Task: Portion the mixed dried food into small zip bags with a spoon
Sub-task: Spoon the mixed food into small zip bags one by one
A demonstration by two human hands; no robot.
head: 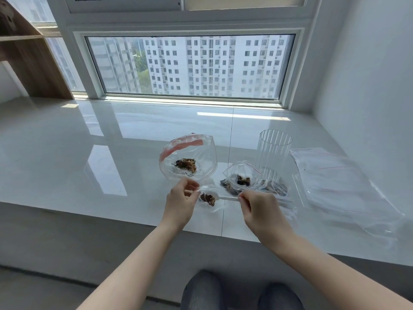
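Note:
My left hand [182,201] pinches the mouth of a small clear zip bag [214,205] just above the sill's front edge. My right hand [257,209] grips the handle of a white spoon [228,198]; its bowl is inside that bag with brown dried food [207,199]. Behind the left hand stands a larger open bag [190,157] with a red zip strip and a small heap of the mix. To the right lies another small zip bag [242,175] holding dried pieces, with more dried food [274,187] in plastic beside it.
A ribbed clear glass [272,153] stands behind the bags. A stack of unused zip bags [339,184] lies at the right near the wall. The glossy white sill [89,153] stretches left to a wooden shelf [29,54]. My knees [241,291] are below.

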